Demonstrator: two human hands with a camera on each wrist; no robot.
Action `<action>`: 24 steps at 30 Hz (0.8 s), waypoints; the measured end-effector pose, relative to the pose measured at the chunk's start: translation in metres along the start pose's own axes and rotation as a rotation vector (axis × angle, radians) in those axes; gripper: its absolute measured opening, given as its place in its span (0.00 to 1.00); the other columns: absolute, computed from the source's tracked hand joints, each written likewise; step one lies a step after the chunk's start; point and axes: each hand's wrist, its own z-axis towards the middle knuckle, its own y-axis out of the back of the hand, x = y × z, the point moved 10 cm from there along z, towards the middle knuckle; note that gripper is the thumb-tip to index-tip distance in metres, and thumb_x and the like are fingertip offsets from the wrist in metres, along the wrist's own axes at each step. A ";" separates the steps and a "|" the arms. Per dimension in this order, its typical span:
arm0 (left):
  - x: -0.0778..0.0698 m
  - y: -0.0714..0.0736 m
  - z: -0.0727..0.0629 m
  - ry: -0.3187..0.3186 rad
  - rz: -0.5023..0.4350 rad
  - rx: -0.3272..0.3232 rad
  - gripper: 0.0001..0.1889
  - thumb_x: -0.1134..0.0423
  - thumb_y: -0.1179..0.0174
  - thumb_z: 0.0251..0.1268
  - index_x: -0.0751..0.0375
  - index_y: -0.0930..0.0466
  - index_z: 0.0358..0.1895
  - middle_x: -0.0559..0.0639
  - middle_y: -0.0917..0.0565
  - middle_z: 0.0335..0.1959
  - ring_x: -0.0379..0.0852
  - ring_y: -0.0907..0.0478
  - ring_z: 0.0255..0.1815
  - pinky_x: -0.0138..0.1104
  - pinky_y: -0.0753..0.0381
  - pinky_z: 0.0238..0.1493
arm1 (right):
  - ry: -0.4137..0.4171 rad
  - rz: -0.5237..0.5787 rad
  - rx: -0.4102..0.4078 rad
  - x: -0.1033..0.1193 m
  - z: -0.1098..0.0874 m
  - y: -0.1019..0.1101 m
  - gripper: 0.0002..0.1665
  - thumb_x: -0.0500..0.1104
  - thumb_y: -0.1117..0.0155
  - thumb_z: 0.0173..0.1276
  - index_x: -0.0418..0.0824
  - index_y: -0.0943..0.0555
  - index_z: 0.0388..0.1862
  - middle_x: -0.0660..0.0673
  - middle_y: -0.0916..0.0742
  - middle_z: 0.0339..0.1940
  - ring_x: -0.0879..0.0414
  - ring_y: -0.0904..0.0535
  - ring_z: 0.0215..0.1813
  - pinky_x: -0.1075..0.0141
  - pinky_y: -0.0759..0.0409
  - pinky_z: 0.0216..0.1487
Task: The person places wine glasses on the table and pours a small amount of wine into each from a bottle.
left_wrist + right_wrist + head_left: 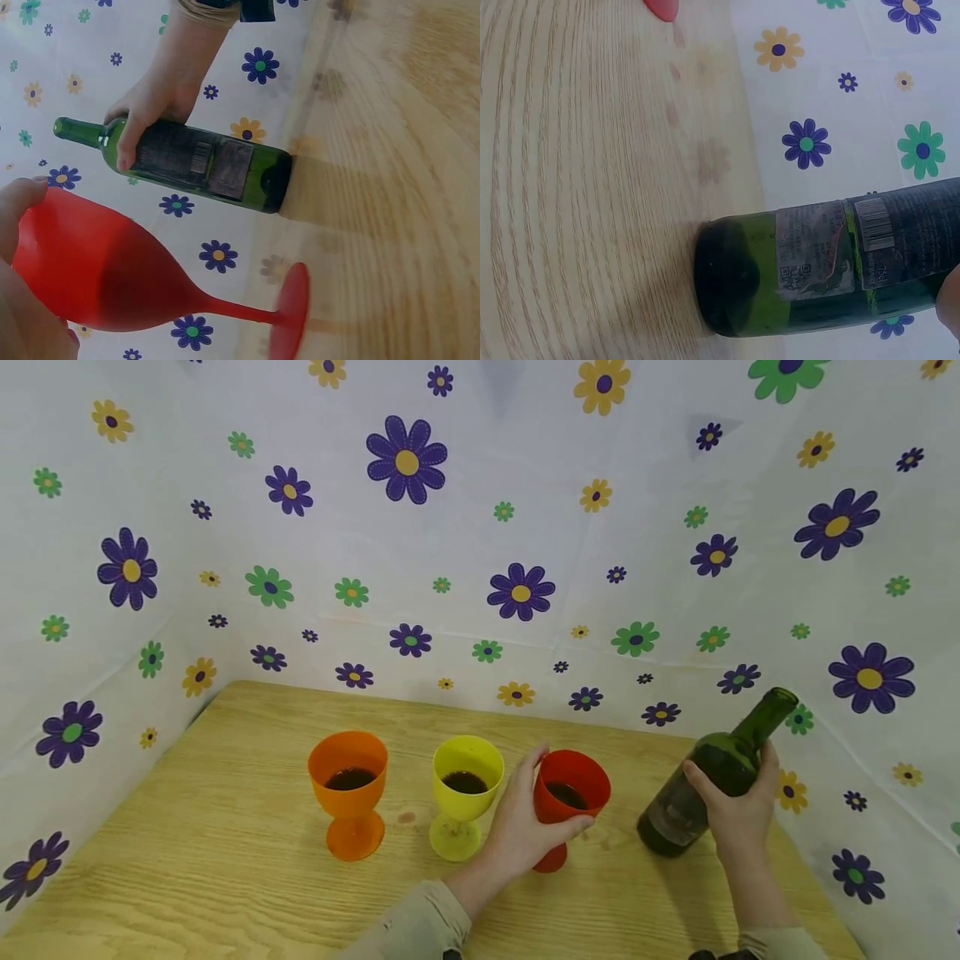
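My left hand [516, 831] grips the bowl of a red plastic goblet [553, 810], thumb on the near side and fingers at the left. Dark liquid shows inside it. In the left wrist view the goblet's stem and foot [291, 311] are bare of fingers. At the right, my right hand [742, 818] holds a green glass wine bottle [726, 762] around its upper body. The bottle has no visible cap, and its worn label [816, 251] shows in the right wrist view. Its base is at the tabletop; whether it bears weight there I cannot tell.
A yellow goblet [467, 806] stands just left of my left hand, and an orange goblet [348, 800] farther left; both contain dark liquid. The wooden table [225, 827] is bounded by a white flowered cloth [465, 543] at the back and sides.
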 end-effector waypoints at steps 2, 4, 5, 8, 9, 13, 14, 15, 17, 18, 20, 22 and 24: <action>-0.005 0.002 0.000 -0.007 0.018 -0.004 0.49 0.48 0.28 0.50 0.43 0.48 0.73 0.41 0.36 0.68 0.43 0.36 0.64 0.45 0.30 0.61 | 0.009 0.000 0.000 0.002 0.000 -0.001 0.58 0.45 0.27 0.58 0.67 0.55 0.75 0.49 0.43 0.73 0.47 0.42 0.68 0.50 0.41 0.66; -0.010 0.004 0.000 -0.019 0.039 -0.007 0.49 0.48 0.27 0.49 0.41 0.48 0.73 0.39 0.37 0.69 0.42 0.36 0.64 0.46 0.31 0.61 | 0.011 -0.002 0.001 0.002 -0.001 -0.001 0.58 0.45 0.27 0.58 0.67 0.55 0.75 0.48 0.43 0.73 0.47 0.42 0.67 0.51 0.41 0.67; -0.013 0.005 0.000 -0.027 0.047 -0.008 0.49 0.48 0.27 0.49 0.40 0.49 0.73 0.39 0.38 0.69 0.42 0.37 0.65 0.47 0.31 0.62 | 0.011 -0.005 0.002 0.002 -0.001 -0.002 0.58 0.45 0.27 0.58 0.67 0.55 0.75 0.48 0.42 0.73 0.47 0.42 0.67 0.50 0.41 0.67; -0.024 0.008 -0.002 -0.047 0.066 -0.010 0.49 0.47 0.28 0.49 0.37 0.50 0.73 0.38 0.40 0.71 0.43 0.39 0.68 0.50 0.34 0.63 | 0.033 0.004 -0.009 0.004 -0.002 -0.001 0.61 0.43 0.26 0.56 0.68 0.57 0.75 0.47 0.43 0.74 0.46 0.42 0.68 0.48 0.43 0.68; -0.029 0.009 -0.003 -0.053 0.056 -0.006 0.49 0.48 0.28 0.50 0.37 0.50 0.73 0.39 0.40 0.71 0.43 0.40 0.68 0.51 0.35 0.64 | 0.052 -0.002 -0.025 0.006 -0.003 0.001 0.62 0.43 0.25 0.55 0.68 0.57 0.75 0.48 0.43 0.74 0.47 0.43 0.70 0.48 0.45 0.69; -0.047 0.016 -0.008 -0.066 -0.008 0.021 0.47 0.49 0.29 0.52 0.35 0.50 0.73 0.37 0.41 0.71 0.42 0.43 0.70 0.53 0.39 0.65 | 0.278 -0.041 -0.164 0.029 -0.013 0.015 0.61 0.43 0.23 0.52 0.59 0.53 0.76 0.49 0.43 0.73 0.54 0.46 0.71 0.56 0.49 0.71; -0.051 0.019 -0.009 -0.071 -0.028 0.032 0.46 0.50 0.30 0.53 0.34 0.50 0.73 0.36 0.41 0.71 0.42 0.43 0.70 0.52 0.39 0.66 | 0.369 -0.051 -0.215 0.038 -0.019 0.019 0.57 0.45 0.23 0.52 0.54 0.49 0.75 0.48 0.42 0.72 0.55 0.46 0.70 0.58 0.49 0.70; -0.055 0.021 -0.010 -0.081 -0.051 0.042 0.46 0.51 0.30 0.54 0.35 0.50 0.73 0.35 0.41 0.71 0.41 0.43 0.71 0.51 0.40 0.67 | 0.459 -0.073 -0.266 0.047 -0.026 0.023 0.52 0.47 0.25 0.54 0.49 0.44 0.72 0.47 0.40 0.71 0.55 0.45 0.70 0.60 0.48 0.70; -0.063 0.027 -0.013 -0.113 -0.076 0.056 0.43 0.54 0.31 0.56 0.38 0.47 0.73 0.34 0.39 0.70 0.40 0.43 0.71 0.47 0.41 0.68 | 0.659 -0.095 -0.341 0.067 -0.042 0.024 0.39 0.51 0.30 0.59 0.38 0.34 0.64 0.42 0.32 0.65 0.52 0.40 0.66 0.61 0.45 0.67; -0.067 0.030 -0.014 -0.134 -0.081 0.062 0.42 0.56 0.32 0.57 0.40 0.46 0.73 0.35 0.38 0.69 0.40 0.42 0.70 0.45 0.41 0.68 | 0.759 -0.101 -0.364 0.077 -0.051 0.023 0.35 0.53 0.33 0.61 0.33 0.31 0.59 0.38 0.27 0.61 0.49 0.36 0.63 0.62 0.42 0.65; -0.075 0.038 -0.017 -0.175 -0.082 0.074 0.39 0.59 0.33 0.59 0.43 0.43 0.72 0.36 0.36 0.68 0.39 0.40 0.69 0.41 0.40 0.68 | 0.924 -0.112 -0.353 0.091 -0.065 0.012 0.31 0.55 0.39 0.66 0.28 0.26 0.51 0.33 0.22 0.52 0.41 0.30 0.55 0.64 0.39 0.63; -0.084 0.047 -0.020 -0.226 -0.067 0.082 0.37 0.63 0.34 0.60 0.47 0.40 0.71 0.39 0.33 0.67 0.40 0.38 0.68 0.38 0.38 0.67 | 1.031 -0.141 -0.272 0.100 -0.074 -0.003 0.29 0.55 0.46 0.72 0.27 0.23 0.46 0.30 0.20 0.44 0.37 0.27 0.47 0.70 0.37 0.60; -0.092 0.058 -0.022 -0.257 -0.035 0.093 0.34 0.65 0.35 0.61 0.48 0.38 0.70 0.40 0.32 0.66 0.40 0.36 0.67 0.37 0.36 0.66 | 1.068 -0.181 -0.156 0.103 -0.078 -0.019 0.28 0.53 0.51 0.75 0.27 0.21 0.43 0.30 0.19 0.41 0.36 0.28 0.43 0.75 0.36 0.55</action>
